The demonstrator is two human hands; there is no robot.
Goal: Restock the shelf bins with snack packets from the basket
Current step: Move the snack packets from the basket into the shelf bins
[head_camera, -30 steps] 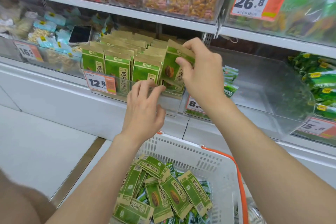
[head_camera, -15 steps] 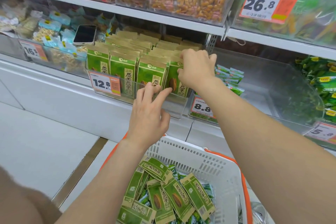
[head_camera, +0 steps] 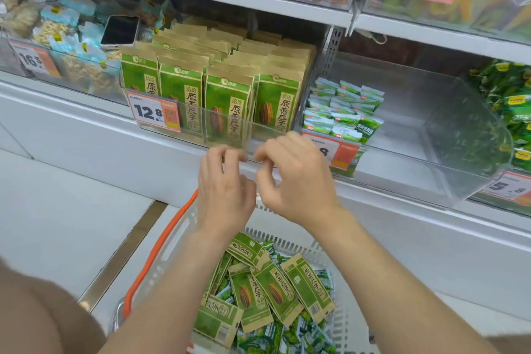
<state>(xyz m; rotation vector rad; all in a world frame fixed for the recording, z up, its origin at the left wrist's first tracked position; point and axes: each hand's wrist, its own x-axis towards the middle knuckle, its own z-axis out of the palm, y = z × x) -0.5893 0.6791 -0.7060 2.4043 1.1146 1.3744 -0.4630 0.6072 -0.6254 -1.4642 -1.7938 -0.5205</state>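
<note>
A clear shelf bin (head_camera: 230, 131) with a 12.8 price tag holds upright rows of green-and-tan seed packets (head_camera: 227, 100). Below it, a white basket (head_camera: 175, 241) with orange handles holds several more of the same packets (head_camera: 275, 290) lying flat over small green sachets. My left hand (head_camera: 224, 192) and my right hand (head_camera: 296, 178) hover side by side just below the bin's front edge, above the basket. Both have loosely curled fingers and hold nothing.
To the right, a clear bin (head_camera: 431, 135) holds a few small green sachets (head_camera: 342, 112) at its left end. A phone (head_camera: 119, 30) lies on the snacks in the left bin. Upper shelves carry more snack bins and price tags. White floor lies at the left.
My right hand let go of the packet it had pushed into the front row and drew back down. My left hand also pulled away from the bin front. Both now hover empty.
</note>
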